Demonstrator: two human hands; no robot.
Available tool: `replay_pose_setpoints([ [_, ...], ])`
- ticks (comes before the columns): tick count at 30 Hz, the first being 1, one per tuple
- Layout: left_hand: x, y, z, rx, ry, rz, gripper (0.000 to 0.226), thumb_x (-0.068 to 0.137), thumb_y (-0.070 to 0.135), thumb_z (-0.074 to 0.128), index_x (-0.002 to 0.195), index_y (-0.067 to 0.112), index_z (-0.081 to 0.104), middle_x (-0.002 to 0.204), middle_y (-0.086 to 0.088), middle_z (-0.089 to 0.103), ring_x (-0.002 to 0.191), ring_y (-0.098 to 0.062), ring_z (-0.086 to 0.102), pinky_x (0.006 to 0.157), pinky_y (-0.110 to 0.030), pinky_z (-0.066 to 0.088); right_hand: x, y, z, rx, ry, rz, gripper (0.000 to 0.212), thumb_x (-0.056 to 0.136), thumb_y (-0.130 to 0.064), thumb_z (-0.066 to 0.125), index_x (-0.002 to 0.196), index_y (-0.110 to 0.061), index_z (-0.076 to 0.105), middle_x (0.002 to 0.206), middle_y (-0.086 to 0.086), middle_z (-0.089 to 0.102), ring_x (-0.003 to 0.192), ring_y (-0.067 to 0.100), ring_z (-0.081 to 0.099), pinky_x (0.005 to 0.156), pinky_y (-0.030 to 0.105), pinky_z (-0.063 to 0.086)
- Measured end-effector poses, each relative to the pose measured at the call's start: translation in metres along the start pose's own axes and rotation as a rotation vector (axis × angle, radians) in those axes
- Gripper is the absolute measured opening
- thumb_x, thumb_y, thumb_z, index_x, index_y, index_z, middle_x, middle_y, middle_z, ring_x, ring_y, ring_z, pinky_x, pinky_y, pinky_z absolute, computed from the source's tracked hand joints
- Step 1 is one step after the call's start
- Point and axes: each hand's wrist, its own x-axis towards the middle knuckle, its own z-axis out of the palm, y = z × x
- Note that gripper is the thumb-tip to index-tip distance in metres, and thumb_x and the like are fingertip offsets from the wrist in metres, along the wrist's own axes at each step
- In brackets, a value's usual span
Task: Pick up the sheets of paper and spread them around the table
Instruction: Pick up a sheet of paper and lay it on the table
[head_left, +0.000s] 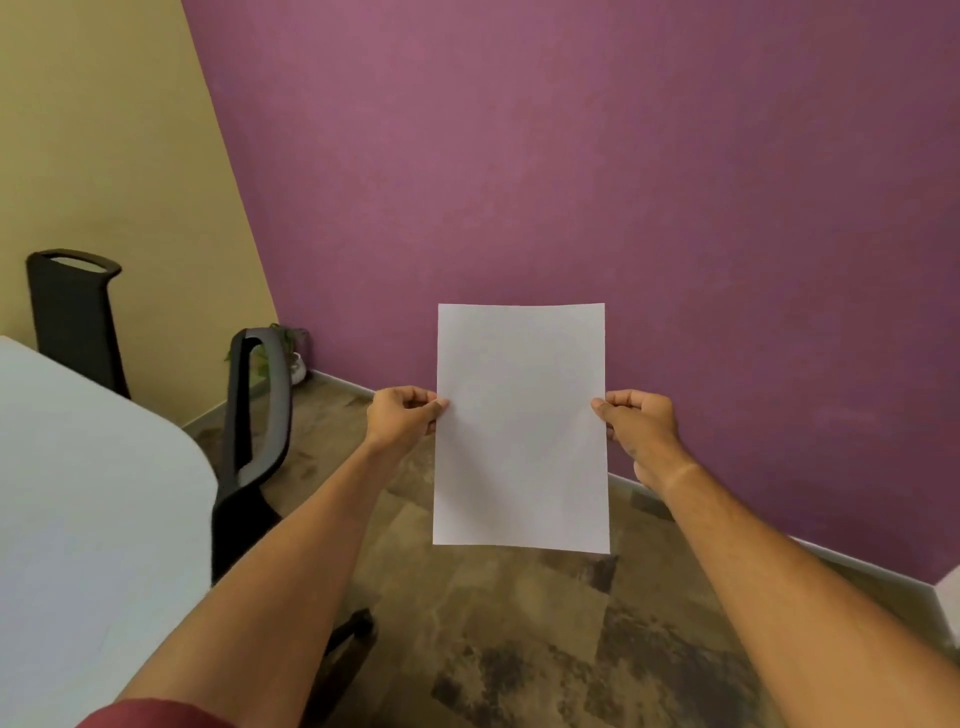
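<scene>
I hold a white sheet of paper (521, 426) upright in the air in front of me, its long sides vertical, out over the floor and against the purple wall (623, 182), well apart from the tabletop (78, 493) at my left. I cannot tell whether it is one sheet or several stacked together. My left hand (402, 415) pinches the paper's left edge about halfway up, thumb on the near face and the curled fingers (415, 397) behind. My right hand (636, 421) pinches the right edge at the same height in the same way, so both sets of fingers are narrow and closed on the sheet. Both forearms reach out bare, with a dark red sleeve (156, 714) showing at my near left. The white tabletop has a rounded corner. Just beside it stands a black office chair (254, 441), and a second black chair back (75, 317) rises at the table's far side against the yellow wall (104, 156). A small potted plant (291, 351) sits on the floor in the far corner where the two walls meet. The floor (519, 649) is mottled brown tile.
</scene>
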Motion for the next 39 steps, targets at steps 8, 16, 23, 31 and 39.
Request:
replay_pose_setpoints([
  [8, 0.138, 0.008, 0.031, -0.043, 0.026, -0.054, 0.016, 0.084, 0.01, 0.076, 0.071, 0.008, 0.068, 0.067, -0.003, 0.065, 0.06, -0.012, 0.058, 0.064, -0.025, 0.053, 0.138, -0.013, 0.05, -0.018, -0.014, 0.022, 0.009, 0.084, -0.013, 0.075, 0.093, -0.01, 0.073, 0.093, 0.01, 0.074, 0.088, 0.024, 0.07, 0.076, 0.034, 0.059],
  [16, 0.257, -0.009, 0.022, -0.058, 0.176, -0.089, 0.017, 0.085, 0.012, 0.076, 0.087, -0.004, 0.07, 0.081, -0.013, 0.07, 0.074, -0.019, 0.063, 0.074, -0.031, 0.059, 0.271, -0.015, 0.144, -0.022, -0.175, 0.006, 0.006, 0.083, -0.012, 0.075, 0.088, -0.011, 0.073, 0.092, 0.01, 0.074, 0.087, 0.025, 0.07, 0.077, 0.034, 0.058],
  [23, 0.346, -0.015, -0.005, -0.091, 0.413, -0.146, 0.011, 0.084, 0.013, 0.076, 0.082, 0.004, 0.072, 0.087, -0.011, 0.074, 0.081, -0.023, 0.071, 0.077, -0.034, 0.061, 0.389, -0.026, 0.256, -0.046, -0.438, -0.028, 0.004, 0.083, -0.012, 0.075, 0.086, -0.011, 0.073, 0.091, 0.019, 0.073, 0.076, 0.024, 0.065, 0.071, 0.035, 0.057],
  [31, 0.403, -0.018, -0.06, -0.096, 0.663, -0.199, 0.01, 0.084, 0.014, 0.077, 0.08, 0.007, 0.07, 0.088, -0.01, 0.074, 0.088, -0.025, 0.073, 0.078, -0.033, 0.061, 0.45, -0.048, 0.389, -0.031, -0.686, -0.046, 0.006, 0.083, -0.01, 0.076, 0.082, -0.014, 0.071, 0.093, 0.02, 0.073, 0.075, 0.025, 0.063, 0.078, 0.042, 0.058],
  [39, 0.465, -0.048, -0.135, -0.102, 0.855, -0.198, 0.012, 0.083, 0.014, 0.078, 0.083, 0.004, 0.072, 0.088, -0.012, 0.074, 0.082, -0.023, 0.07, 0.085, -0.046, 0.06, 0.485, -0.056, 0.542, -0.014, -0.863, -0.08, 0.007, 0.083, -0.009, 0.075, 0.084, -0.014, 0.072, 0.094, 0.013, 0.074, 0.089, 0.029, 0.072, 0.084, 0.041, 0.059],
])
